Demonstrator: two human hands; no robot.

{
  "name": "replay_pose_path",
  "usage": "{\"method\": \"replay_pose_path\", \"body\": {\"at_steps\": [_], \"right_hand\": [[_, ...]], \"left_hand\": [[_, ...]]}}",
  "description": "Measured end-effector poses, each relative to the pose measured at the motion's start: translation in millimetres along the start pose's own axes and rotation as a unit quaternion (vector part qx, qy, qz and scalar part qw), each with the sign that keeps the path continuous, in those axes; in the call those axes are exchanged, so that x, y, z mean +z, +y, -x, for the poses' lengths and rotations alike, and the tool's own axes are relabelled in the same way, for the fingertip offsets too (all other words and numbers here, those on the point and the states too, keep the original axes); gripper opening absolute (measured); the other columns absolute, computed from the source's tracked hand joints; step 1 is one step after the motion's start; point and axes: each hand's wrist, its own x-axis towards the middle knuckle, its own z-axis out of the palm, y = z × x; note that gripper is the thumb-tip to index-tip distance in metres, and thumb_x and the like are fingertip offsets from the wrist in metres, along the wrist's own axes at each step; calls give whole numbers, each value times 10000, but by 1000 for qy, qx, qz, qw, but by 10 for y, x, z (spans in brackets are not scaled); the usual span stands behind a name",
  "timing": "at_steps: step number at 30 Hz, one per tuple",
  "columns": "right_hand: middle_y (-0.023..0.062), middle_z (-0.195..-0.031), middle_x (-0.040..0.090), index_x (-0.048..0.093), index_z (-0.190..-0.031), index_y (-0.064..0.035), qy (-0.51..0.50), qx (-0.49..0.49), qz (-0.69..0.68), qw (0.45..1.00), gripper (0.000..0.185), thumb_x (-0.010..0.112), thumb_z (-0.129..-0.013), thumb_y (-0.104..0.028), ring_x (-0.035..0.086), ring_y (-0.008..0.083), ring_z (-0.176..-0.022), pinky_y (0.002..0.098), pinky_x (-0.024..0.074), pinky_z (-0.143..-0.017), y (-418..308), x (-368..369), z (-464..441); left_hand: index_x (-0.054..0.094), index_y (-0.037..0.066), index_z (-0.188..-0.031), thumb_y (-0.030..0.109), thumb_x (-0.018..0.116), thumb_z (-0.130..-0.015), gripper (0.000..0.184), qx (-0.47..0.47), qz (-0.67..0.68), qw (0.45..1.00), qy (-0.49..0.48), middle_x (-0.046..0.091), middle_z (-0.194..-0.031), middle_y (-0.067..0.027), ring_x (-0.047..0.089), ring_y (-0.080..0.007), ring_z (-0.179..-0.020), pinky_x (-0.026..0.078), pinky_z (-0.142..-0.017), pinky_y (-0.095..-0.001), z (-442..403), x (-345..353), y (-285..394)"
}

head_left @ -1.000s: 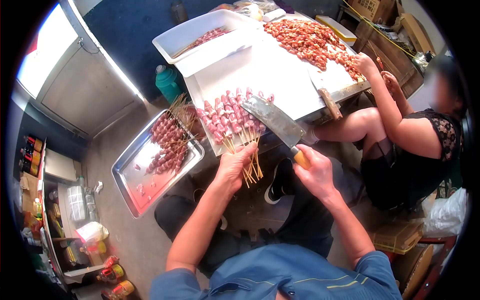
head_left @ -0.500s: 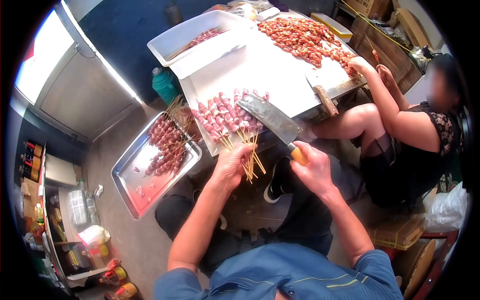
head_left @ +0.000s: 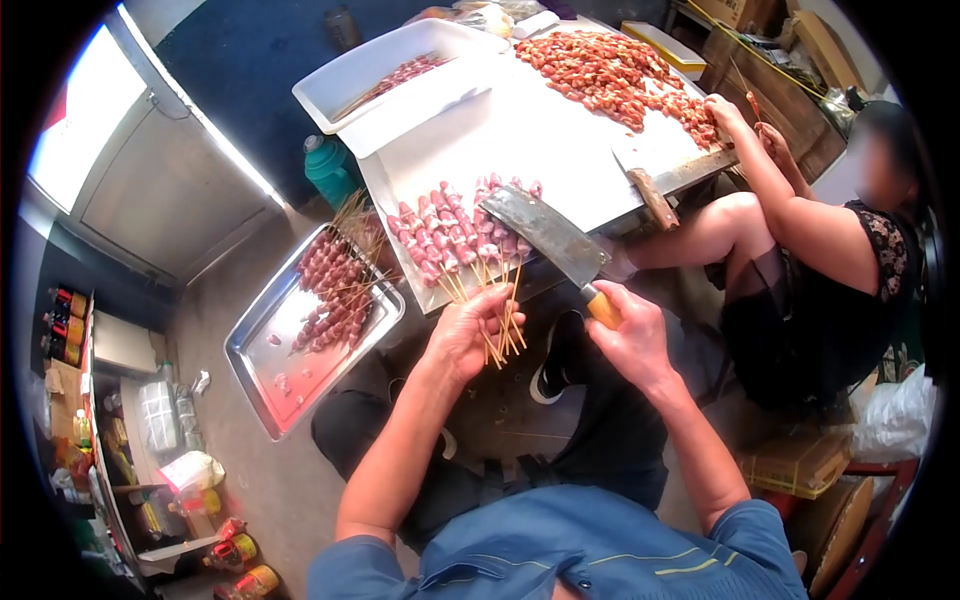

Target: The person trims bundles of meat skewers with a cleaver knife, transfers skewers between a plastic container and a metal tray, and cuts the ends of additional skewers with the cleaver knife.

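My left hand (head_left: 475,330) is closed around the wooden stick ends of several meat skewers (head_left: 440,232). Their meat ends lie at the near edge of the white table (head_left: 560,190). A cleaver (head_left: 548,236) with a wide metal blade is in my right hand (head_left: 628,330), fingers wrapped round its wooden handle. The blade's far end rests over or against the skewers on the right; whether it touches them I cannot tell. To the left, a metal tray (head_left: 258,372) holds more meat skewers (head_left: 335,285), their sticks pointing up and right.
A white plastic tub (head_left: 400,105) with skewers stands at the table's back left. A heap of meat pieces (head_left: 605,75) lies at the back right, near a knife (head_left: 650,195). At right sits another person (head_left: 830,230) holding a skewer. A teal flask (head_left: 328,168) stands beside the table.
The skewers in my left hand have shifted slightly, their sticks closer together. The cleaver has barely moved. At right, the other person's hand has shifted a little at the meat heap.
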Motion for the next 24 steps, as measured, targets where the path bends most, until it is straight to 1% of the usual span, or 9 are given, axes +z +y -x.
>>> {"method": "replay_pose_path", "body": {"at_steps": [1,2,7,15,16,20,22,23,24], "right_hand": [[168,-939,671,625,-1096,-51,1,3,1,1000,385,686,-719,-100,657,355,-844,386,530,-749,3,2,-1],[168,-939,671,625,-1096,-51,1,2,-1,1000,385,686,-719,-100,657,355,-844,386,530,-749,4,4,-1],[163,-950,672,626,-1099,-52,-1,6,0,1000,389,689,-718,-103,659,348,-851,380,528,-749,21,0,-4],[162,-955,672,628,-1103,-52,1,11,-8,1000,391,685,-718,-100,658,350,-853,379,529,-755,21,16,-8],[163,-955,672,629,-1102,-52,2,9,-9,1000,390,683,-719,-99,657,352,-855,380,529,-756,27,18,-6],[175,-951,668,630,-1123,-45,0,13,-17,1000,421,696,-711,-100,669,334,-845,370,528,-750,61,23,4],[136,-912,686,626,-1137,-15,1,27,-80,996,422,710,-729,-82,683,257,-758,327,535,-695,90,29,5],[136,-912,686,626,-1137,-15,1,27,-79,997,422,710,-729,-82,683,257,-758,327,535,-695,65,13,7],[102,-883,678,620,-1149,3,-19,98,-163,981,418,713,-749,-72,661,203,-703,293,524,-646,10,-16,4]], "left_hand": [[605,30,-1044,195,670,-893,233,-12,16,1000,-5,672,-895,-93,686,-208,-828,575,-721,-363,36,28,12],[558,2,-1132,300,554,-958,345,-8,16,1000,-8,661,-953,-162,686,-311,-906,575,-808,-458,26,15,6],[480,-13,-1221,399,325,-1019,485,-10,82,995,-56,630,-1076,-251,660,-390,-956,558,-828,-504,47,-92,-28],[525,-2,-1185,222,455,-1017,289,32,-24,995,-92,678,-1025,-187,694,-249,-842,573,-741,-366,32,-32,-100],[547,3,-1154,200,473,-1015,252,25,7,996,-80,677,-921,-132,655,-191,-702,547,-656,-320,7,-26,-121],[540,7,-1151,195,470,-1019,240,-6,69,993,-95,613,-796,-64,555,-139,-583,484,-566,-259,16,65,-94],[530,6,-1135,186,459,-1024,223,-32,102,993,-57,504,-704,-10,418,-86,-505,375,-481,-217,66,179,-63],[530,6,-1135,186,459,-1024,223,-32,102,993,-58,504,-704,-10,418,-86,-505,375,-481,-217,41,140,-71],[526,5,-1126,182,456,-1024,216,-41,125,986,-98,482,-693,-2,386,-74,-493,346,-461,-219,2,68,-79]]}}
